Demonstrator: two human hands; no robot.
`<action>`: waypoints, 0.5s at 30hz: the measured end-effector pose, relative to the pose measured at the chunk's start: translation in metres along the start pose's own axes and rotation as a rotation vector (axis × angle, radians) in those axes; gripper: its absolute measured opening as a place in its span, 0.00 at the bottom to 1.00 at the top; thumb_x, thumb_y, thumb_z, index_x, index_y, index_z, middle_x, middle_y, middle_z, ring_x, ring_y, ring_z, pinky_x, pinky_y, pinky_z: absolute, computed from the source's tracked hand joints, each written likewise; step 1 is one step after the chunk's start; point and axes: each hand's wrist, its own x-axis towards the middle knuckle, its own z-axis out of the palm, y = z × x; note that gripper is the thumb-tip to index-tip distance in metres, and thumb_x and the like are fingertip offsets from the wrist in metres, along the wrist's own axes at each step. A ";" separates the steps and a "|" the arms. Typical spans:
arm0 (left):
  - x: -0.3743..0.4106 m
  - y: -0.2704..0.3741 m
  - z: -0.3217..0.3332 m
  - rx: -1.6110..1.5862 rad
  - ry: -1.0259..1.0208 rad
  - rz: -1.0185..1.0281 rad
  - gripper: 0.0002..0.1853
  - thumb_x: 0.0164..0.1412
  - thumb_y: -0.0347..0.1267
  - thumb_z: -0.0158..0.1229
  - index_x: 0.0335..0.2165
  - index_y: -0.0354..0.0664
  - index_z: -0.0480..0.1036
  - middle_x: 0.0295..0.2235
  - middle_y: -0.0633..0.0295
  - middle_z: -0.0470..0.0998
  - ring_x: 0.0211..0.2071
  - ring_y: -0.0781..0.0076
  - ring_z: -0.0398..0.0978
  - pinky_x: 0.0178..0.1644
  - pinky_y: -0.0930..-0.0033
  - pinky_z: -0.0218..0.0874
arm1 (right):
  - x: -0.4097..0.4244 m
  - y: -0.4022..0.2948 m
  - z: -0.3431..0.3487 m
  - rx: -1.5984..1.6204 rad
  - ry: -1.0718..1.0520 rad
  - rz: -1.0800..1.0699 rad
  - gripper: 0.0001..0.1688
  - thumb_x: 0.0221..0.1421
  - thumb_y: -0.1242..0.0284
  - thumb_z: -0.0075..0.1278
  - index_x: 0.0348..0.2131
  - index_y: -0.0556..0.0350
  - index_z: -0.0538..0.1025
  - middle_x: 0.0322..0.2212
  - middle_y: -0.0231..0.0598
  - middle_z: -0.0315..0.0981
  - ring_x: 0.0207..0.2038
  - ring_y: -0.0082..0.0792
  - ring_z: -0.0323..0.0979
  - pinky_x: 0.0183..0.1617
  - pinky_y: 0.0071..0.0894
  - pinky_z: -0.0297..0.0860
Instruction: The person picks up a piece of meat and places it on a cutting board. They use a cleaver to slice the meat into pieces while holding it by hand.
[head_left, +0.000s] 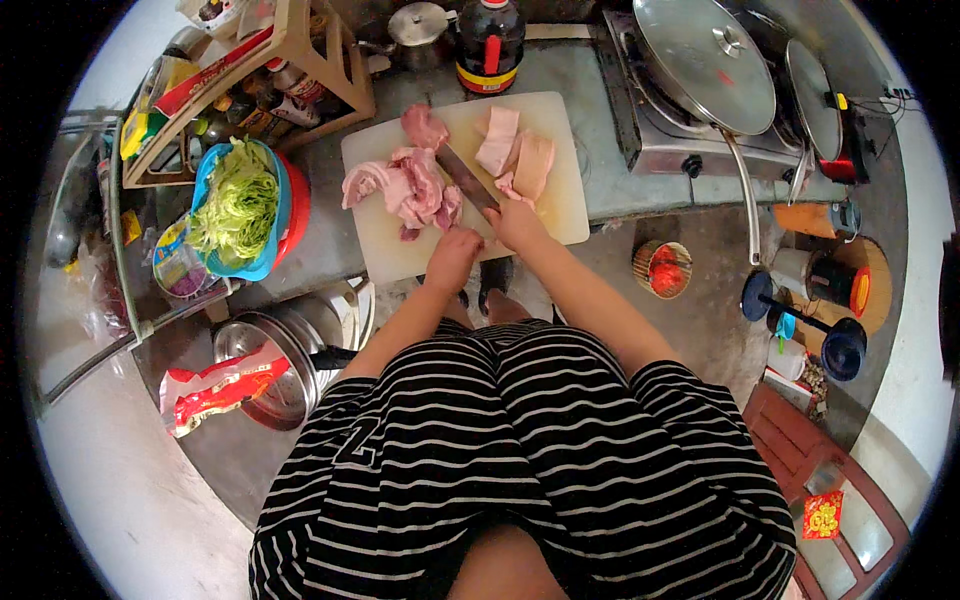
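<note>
My right hand grips the handle of a kitchen knife, whose broad blade points away and to the left over the white cutting board. Close to the near side of the board is my left hand, its fingers curled beside the raw meat; whether they pinch a piece is hidden. A pile of raw pork pieces lies left of the blade. Near the blade's tip rests a separate chunk of meat. Right of the knife are thick slabs of pork with skin.
A blue basket of lettuce stands left, near a wooden rack of bottles. A large dark bottle is behind the board. Right sits a gas stove with a lidded pan. A lined bin stands below.
</note>
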 end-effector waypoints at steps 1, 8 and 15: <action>0.004 0.005 -0.002 -0.023 0.085 -0.066 0.08 0.48 0.22 0.54 0.31 0.39 0.70 0.34 0.54 0.74 0.38 0.52 0.70 0.46 0.57 0.61 | -0.003 0.004 0.002 0.053 0.120 -0.040 0.21 0.57 0.60 0.47 0.34 0.63 0.77 0.34 0.60 0.74 0.38 0.57 0.73 0.48 0.50 0.65; 0.040 0.004 0.007 -0.234 0.348 -0.409 0.11 0.52 0.29 0.57 0.36 0.38 0.69 0.38 0.51 0.73 0.38 0.50 0.72 0.42 0.55 0.63 | -0.024 0.013 -0.034 0.187 0.160 0.053 0.20 0.57 0.62 0.47 0.38 0.62 0.74 0.29 0.60 0.73 0.36 0.59 0.72 0.39 0.49 0.67; 0.051 0.038 -0.013 0.143 0.109 -0.679 0.19 0.54 0.34 0.57 0.44 0.43 0.65 0.42 0.49 0.72 0.35 0.49 0.74 0.37 0.53 0.66 | -0.044 0.026 -0.043 0.208 0.126 0.075 0.20 0.58 0.61 0.47 0.34 0.63 0.74 0.28 0.59 0.73 0.35 0.59 0.72 0.37 0.46 0.67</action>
